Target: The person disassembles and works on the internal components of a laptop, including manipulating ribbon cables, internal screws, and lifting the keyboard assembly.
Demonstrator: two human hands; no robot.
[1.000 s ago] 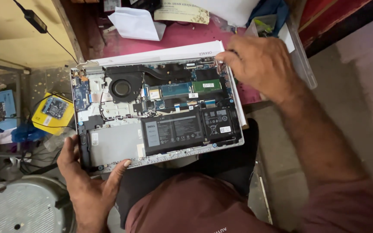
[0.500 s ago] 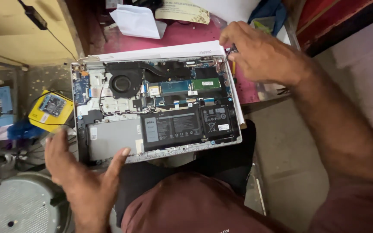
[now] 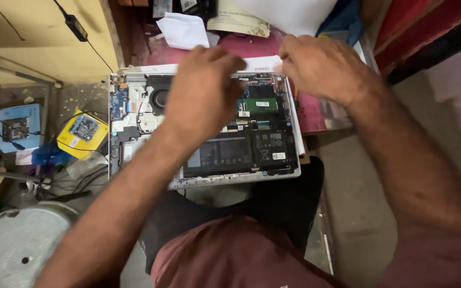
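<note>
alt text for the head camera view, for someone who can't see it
Two bare hands, left hand and right hand, reach over an opened laptop with its battery, fan and circuit boards exposed, resting on the person's lap. A yellow box lies to its left.

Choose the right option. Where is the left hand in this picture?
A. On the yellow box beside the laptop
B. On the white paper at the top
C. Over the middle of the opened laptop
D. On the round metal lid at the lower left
C: the left hand hangs over the middle of the opened laptop, hiding part of its board, while the yellow box and the round metal lid lie untouched.
</note>
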